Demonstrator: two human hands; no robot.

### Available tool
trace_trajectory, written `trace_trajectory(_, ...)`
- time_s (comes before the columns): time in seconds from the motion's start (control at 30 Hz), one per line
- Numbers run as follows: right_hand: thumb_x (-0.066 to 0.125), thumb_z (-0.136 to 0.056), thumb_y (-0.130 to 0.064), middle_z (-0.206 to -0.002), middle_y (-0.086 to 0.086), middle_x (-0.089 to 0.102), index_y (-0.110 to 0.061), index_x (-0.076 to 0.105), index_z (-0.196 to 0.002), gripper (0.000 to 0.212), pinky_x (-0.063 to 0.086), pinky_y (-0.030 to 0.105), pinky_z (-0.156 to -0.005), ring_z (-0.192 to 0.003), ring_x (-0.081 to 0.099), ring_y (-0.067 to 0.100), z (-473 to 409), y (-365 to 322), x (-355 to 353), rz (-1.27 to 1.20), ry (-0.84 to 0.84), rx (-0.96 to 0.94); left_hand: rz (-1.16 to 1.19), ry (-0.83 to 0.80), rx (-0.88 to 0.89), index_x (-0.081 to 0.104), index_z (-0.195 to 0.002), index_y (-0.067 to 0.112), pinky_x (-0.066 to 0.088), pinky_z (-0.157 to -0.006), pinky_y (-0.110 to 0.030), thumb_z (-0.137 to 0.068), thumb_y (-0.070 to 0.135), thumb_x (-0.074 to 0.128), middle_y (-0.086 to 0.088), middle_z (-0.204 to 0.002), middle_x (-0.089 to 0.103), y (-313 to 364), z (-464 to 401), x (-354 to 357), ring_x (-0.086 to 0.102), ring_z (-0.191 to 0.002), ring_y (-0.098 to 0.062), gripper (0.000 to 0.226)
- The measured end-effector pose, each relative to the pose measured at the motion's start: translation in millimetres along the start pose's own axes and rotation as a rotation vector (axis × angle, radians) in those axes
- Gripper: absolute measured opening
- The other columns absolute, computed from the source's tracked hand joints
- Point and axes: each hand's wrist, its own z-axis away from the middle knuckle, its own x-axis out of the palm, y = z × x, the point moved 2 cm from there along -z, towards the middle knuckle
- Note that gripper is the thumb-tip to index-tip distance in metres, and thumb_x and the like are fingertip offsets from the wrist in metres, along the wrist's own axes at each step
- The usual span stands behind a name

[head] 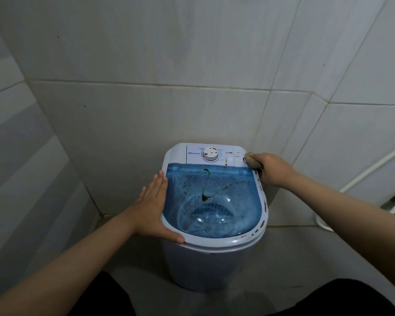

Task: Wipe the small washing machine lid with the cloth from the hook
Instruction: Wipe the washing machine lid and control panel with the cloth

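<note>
A small white washing machine (214,265) stands on the floor in a tiled corner. Its translucent blue lid (212,197) carries brown streaks and water drops, and brown spots dot the white rim on the right. The white control panel with a round dial (210,154) is also smeared brown. My left hand (156,208) lies flat and open against the lid's left edge, thumb on the front rim. My right hand (269,169) grips a bunched brownish-grey cloth (252,161) pressed on the panel's right corner.
Pale tiled walls close in behind and on both sides of the machine. A white hose (374,167) runs down the right wall to the floor, beside a dark object at the right edge. My dark-clothed legs are at the bottom of the view.
</note>
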Motion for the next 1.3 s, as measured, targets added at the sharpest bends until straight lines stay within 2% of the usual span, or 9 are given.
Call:
trace_trajectory(0.33, 0.064, -0.078, -0.016, -0.117, 0.015, 0.063, -0.011, 0.056, -0.119, 0.042, 0.053, 0.041, -0.082, -0.102, 0.061, 0.035, 64, -18, 13, 0.054, -0.002, -0.038, 0.023, 0.012, -0.001, -0.033, -0.142, 0.015, -0.010, -0.116, -0.047, -0.035, 0.093, 0.056, 0.001, -0.144, -0.046, 3, 2, -2, -0.036, -0.138, -0.019, 0.159)
trace_trajectory(0.57, 0.063, -0.078, -0.018, -0.126, 0.016, 0.057, -0.010, 0.045, -0.131, 0.057, 0.054, 0.044, -0.083, -0.105, 0.060, 0.037, 114, -38, 23, 0.128, -0.034, 0.075, 0.013, 0.024, -0.006, -0.031, -0.143, 0.013, -0.007, -0.117, -0.049, -0.035, 0.093, 0.055, -0.003, -0.150, -0.040, 4, 2, -1, -0.033, -0.140, -0.020, 0.160)
trace_trajectory(0.77, 0.052, -0.080, -0.001, -0.126, 0.018, 0.049, -0.004, 0.035, -0.131, 0.054, 0.050, 0.040, -0.080, -0.107, 0.056, 0.037, 148, -73, 19, 0.213, -0.127, 0.177, 0.019, 0.030, -0.004, -0.029, -0.144, 0.012, -0.010, -0.117, -0.047, -0.030, 0.097, 0.050, -0.004, -0.151, -0.039, 3, 2, 0, -0.033, -0.139, -0.020, 0.163)
trace_trajectory(1.0, 0.048, -0.078, 0.010, -0.134, 0.035, 0.038, 0.009, 0.026, -0.136, 0.062, 0.047, 0.043, -0.093, -0.117, 0.046, 0.044, 170, -125, 28, 0.431, -0.181, 0.141, 0.008, 0.035, 0.003, -0.028, -0.144, 0.010, -0.012, -0.115, -0.044, -0.028, 0.098, 0.048, -0.006, -0.151, -0.038, 3, 2, 0, -0.033, -0.139, -0.020, 0.164)
trace_trajectory(1.1, 0.041, -0.071, 0.013, -0.125, 0.038, 0.046, 0.015, 0.035, -0.128, 0.058, 0.050, 0.046, -0.091, -0.111, 0.051, 0.045, 164, -135, 38, 0.555, -0.185, 0.105, -0.001, 0.029, 0.003, -0.028, -0.144, 0.009, -0.012, -0.115, -0.044, -0.029, 0.097, 0.048, -0.006, -0.151, -0.039, 3, 3, -1, -0.033, -0.139, -0.020, 0.163)
trace_trajectory(1.3, 0.053, -0.079, 0.005, -0.108, 0.027, 0.059, 0.010, 0.053, -0.112, 0.033, 0.051, 0.047, -0.084, -0.101, 0.055, 0.041, 155, -166, 47, 0.608, -0.252, 0.025, 0.000, 0.031, 0.001, -0.027, -0.144, 0.009, -0.012, -0.114, -0.043, -0.028, 0.097, 0.048, -0.006, -0.151, -0.039, 4, 3, 0, -0.034, -0.138, -0.019, 0.164)
